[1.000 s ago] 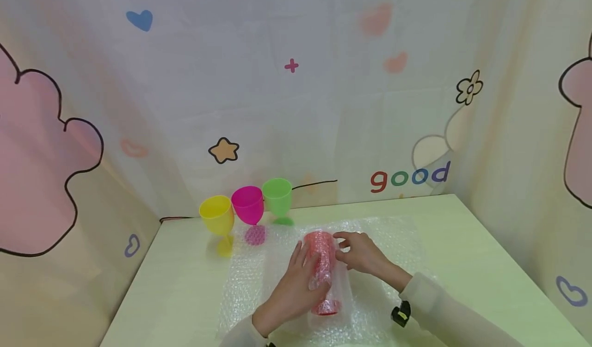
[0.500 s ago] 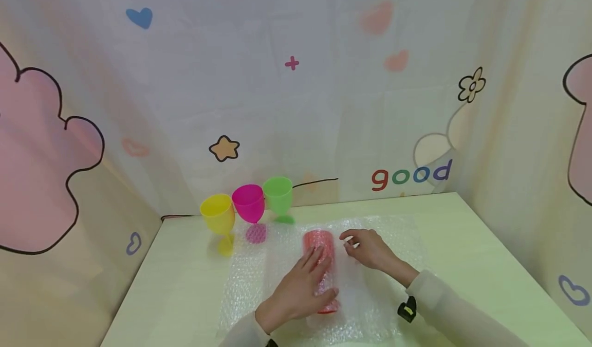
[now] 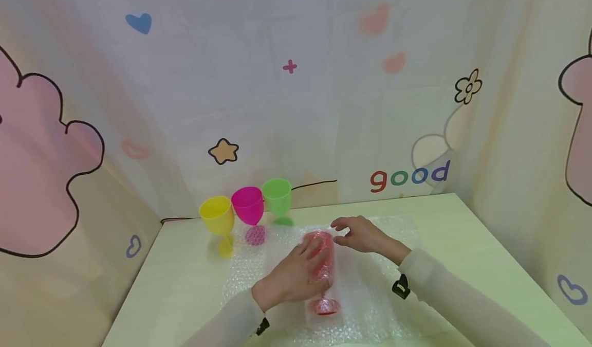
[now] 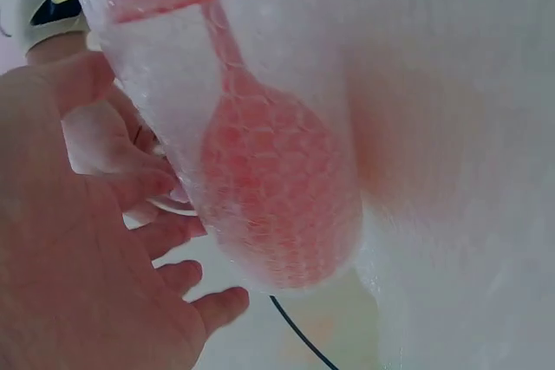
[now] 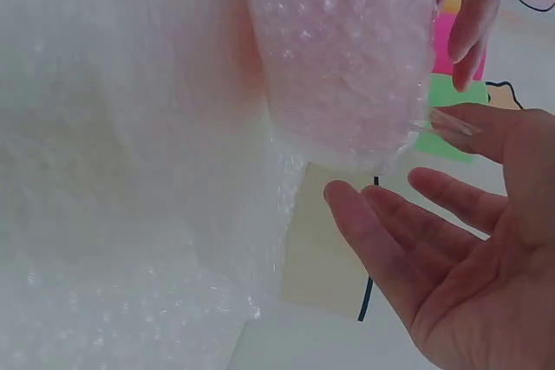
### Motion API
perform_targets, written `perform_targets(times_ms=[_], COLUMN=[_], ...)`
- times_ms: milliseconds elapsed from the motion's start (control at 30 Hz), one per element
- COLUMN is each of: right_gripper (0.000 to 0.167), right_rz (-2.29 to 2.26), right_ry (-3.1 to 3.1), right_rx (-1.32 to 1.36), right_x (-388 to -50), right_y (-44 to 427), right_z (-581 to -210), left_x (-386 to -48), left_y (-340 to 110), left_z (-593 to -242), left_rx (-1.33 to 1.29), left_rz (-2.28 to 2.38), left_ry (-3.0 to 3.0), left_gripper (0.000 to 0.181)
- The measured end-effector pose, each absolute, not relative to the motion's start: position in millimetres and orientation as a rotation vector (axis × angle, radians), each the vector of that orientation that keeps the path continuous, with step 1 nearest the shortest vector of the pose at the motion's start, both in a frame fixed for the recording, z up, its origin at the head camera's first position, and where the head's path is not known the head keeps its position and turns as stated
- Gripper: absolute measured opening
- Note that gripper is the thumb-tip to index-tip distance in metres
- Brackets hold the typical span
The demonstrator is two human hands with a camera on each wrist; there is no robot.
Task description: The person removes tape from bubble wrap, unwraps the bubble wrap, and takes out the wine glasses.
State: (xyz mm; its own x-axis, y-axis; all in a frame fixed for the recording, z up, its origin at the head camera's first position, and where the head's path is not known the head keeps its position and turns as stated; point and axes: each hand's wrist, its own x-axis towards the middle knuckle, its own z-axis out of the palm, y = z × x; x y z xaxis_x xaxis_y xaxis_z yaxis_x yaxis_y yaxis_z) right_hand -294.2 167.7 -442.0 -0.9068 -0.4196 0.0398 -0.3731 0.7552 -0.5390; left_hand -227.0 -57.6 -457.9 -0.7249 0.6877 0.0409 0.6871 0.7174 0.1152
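A red goblet [image 3: 328, 249] lies on its side, rolled in clear bubble wrap [image 3: 374, 306], its foot toward me. My left hand [image 3: 296, 275] rests over its bowl with fingers spread; the left wrist view shows the wrapped goblet [image 4: 277, 179] beside these fingers. At the goblet's rim end, my right hand [image 3: 363, 234] hovers with thumb and fingers apart. A thin clear strip [image 5: 455, 121], like tape, clings by the right thumb tip in the right wrist view. Whether the right fingers touch the wrap is hard to tell.
Yellow [image 3: 217, 216], magenta [image 3: 248, 205] and green [image 3: 277, 195] goblets stand upright at the back left of the pale table [image 3: 157, 285]. The magenta one's foot shows through the wrap sheet's corner. A printed curtain [image 3: 259, 105] closes off the back and sides.
My right hand drew away to the right, then came back toward the rim end and farther from me. The left hand shifted over the bowl, and the goblet's foot shows again.
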Motion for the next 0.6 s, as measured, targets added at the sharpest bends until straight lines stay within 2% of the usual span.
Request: perform_targets(times_ms=[200,600], right_gripper=[0.029,0.008], right_rz=[-0.711,-0.727], right_ry=[2.901,2.901], right_rx=[-0.666,-0.626], right_x=[-306,-316], right_y=[158,163], right_z=[-440,-450], left_x=[-237,-241], left_y=[-56,-65], left_z=[-458,-463], left_rx=[1.233,1.188], left_rz=[0.130,0.148], left_ry=[2.823,2.761], left_gripper=[0.079,0.083])
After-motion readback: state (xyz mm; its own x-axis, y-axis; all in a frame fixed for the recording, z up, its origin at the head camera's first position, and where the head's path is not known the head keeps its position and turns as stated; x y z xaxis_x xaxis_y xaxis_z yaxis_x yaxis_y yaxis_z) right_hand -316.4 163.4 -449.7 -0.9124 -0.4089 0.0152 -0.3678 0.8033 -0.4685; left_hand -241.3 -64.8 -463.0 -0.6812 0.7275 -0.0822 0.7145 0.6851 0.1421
